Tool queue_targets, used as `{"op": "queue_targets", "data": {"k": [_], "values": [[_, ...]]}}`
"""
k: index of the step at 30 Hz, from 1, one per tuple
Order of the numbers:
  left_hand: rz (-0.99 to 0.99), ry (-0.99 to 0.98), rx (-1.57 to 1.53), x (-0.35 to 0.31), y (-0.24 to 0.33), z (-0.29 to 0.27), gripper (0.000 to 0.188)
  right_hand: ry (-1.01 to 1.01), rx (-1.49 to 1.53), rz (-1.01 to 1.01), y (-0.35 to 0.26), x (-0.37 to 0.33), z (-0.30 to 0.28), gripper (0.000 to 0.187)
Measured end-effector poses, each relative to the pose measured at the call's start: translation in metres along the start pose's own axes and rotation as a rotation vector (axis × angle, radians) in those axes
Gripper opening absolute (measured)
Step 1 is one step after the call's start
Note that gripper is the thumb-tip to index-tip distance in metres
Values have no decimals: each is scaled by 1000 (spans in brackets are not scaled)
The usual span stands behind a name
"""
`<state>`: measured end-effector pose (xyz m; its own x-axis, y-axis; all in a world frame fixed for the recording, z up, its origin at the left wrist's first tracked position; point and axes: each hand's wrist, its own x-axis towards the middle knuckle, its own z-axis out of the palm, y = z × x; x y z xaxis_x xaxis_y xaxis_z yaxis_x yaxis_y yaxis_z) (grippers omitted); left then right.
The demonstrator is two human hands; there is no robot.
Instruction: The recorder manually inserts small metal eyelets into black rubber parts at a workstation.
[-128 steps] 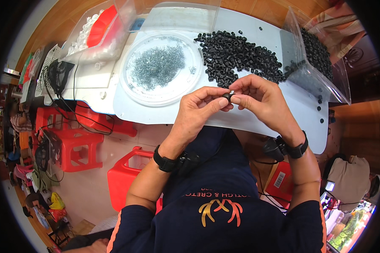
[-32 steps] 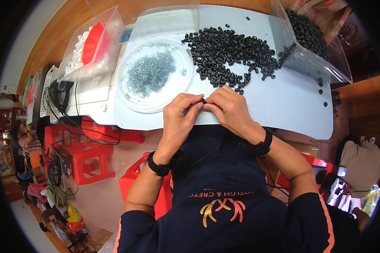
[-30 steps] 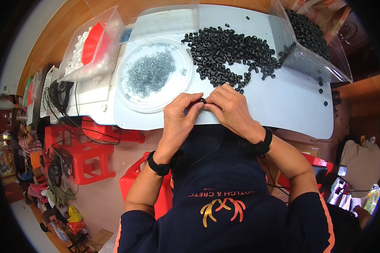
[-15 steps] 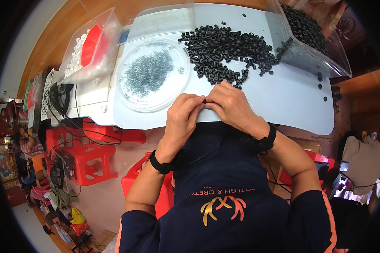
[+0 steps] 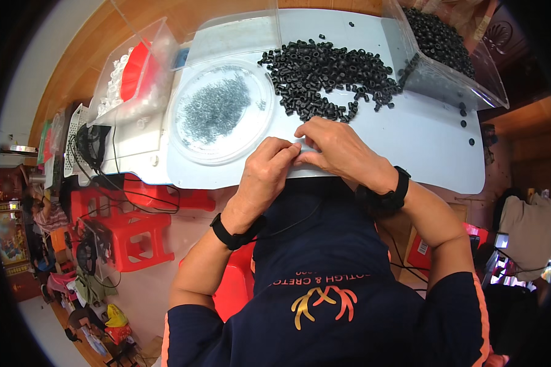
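Near the front edge of the pale table, my left hand (image 5: 264,164) has its thumb and index finger pressed together; whatever is between them is too small or hidden to make out. Close against its fingertips is my right hand (image 5: 337,148), thumb and index finger parted, with nothing visible in the gap. Just beyond the right hand spreads a heap of small black ring-like pieces (image 5: 324,70). Left of the heap lies a round clear tray (image 5: 183,147) holding many tiny shiny, clear-looking pieces (image 5: 217,107).
A tilted clear bin (image 5: 438,92) at far right holds more black pieces. At far left stands a clear box (image 5: 156,101) with white parts and a red piece (image 5: 138,72). Black cables (image 5: 113,165) hang by the table's left edge, above red stools (image 5: 128,235).
The right index finger has lifted away from its thumb. A small dark piece seen between both hands' fingertips is now out of sight. The left hand has barely shifted.
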<state>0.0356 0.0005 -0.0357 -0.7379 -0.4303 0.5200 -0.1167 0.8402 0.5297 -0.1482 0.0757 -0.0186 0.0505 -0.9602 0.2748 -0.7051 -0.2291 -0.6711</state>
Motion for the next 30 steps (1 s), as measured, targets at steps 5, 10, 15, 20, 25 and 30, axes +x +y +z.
{"op": "queue_targets", "data": {"k": [5, 10, 15, 20, 25, 30], "values": [[67, -46, 55, 4, -2, -3, 23, -104, -180, -197, 1, 11, 1, 21], [102, -102, 120, 4, -2, -5, 30, -138, -258, -227, 2, 14, 2, 9], [126, -150, 146, 8, -1, -8, 26, -135, -273, -237, -1, 11, 2, 4], [130, -178, 165, 10, -4, -9, 23, -120, -266, -242, 2, 13, 3, 4], [140, -182, 146, 11, -8, -9, 21, -197, -213, -116, 3, 19, 5, 10], [134, -142, 108, 12, -1, -7, 23, -264, -194, -77, 2, 19, -5, 14]]}}
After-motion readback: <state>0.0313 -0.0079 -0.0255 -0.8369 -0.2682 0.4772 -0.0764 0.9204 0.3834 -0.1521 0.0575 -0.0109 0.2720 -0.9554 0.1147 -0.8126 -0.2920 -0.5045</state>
